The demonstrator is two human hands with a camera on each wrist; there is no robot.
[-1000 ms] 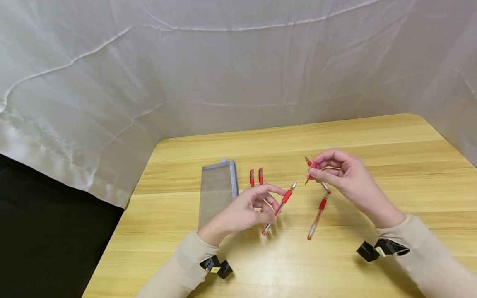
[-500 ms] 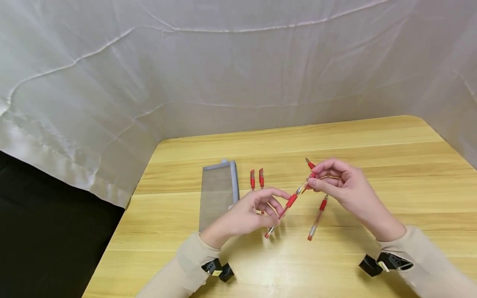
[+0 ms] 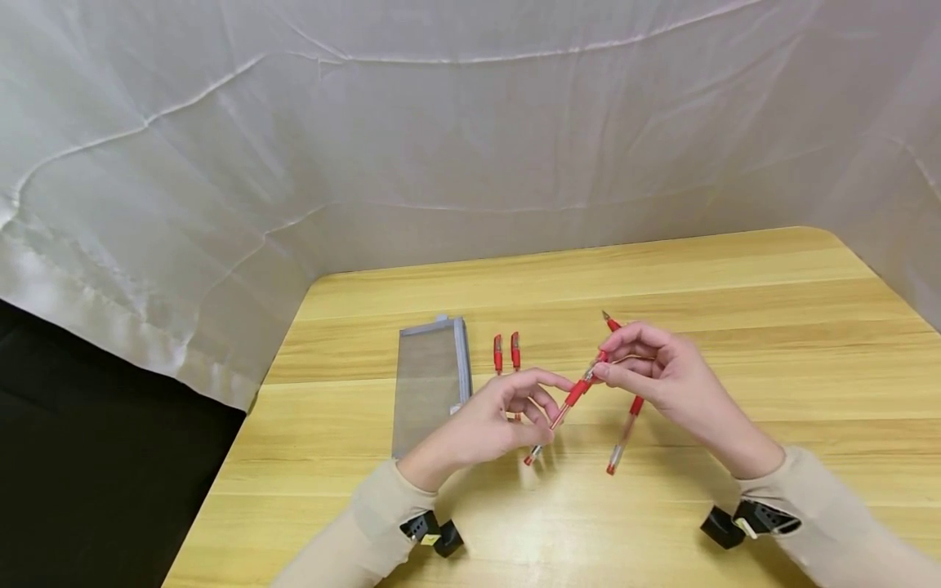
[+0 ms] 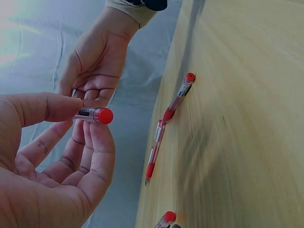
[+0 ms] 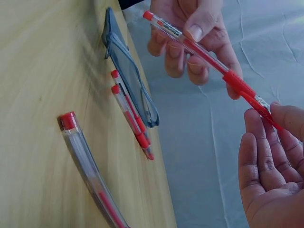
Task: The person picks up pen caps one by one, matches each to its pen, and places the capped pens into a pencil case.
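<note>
My left hand (image 3: 540, 400) holds a red pen (image 3: 566, 404) by its rear half, tip pointing up and right. In the left wrist view my thumb and fingers pinch the barrel near its red end plug (image 4: 103, 115). My right hand (image 3: 613, 363) pinches what looks like a small red cap (image 3: 603, 357) at the pen's tip. The right wrist view shows the pen (image 5: 213, 64) running from the left hand into the right fingertips (image 5: 280, 116). Both hands hover above the wooden table (image 3: 735, 286).
Two red pens (image 3: 623, 433) (image 3: 608, 318) lie under and beside my right hand. Two more (image 3: 506, 351) lie side by side next to a grey mesh pouch (image 3: 429, 380) on the left. White cloth walls the table's back and sides; its left edge drops to black.
My right hand has moved left and down to meet the tip of the pen in my left hand. The left hand shifted slightly right. The pens on the table have not moved.
</note>
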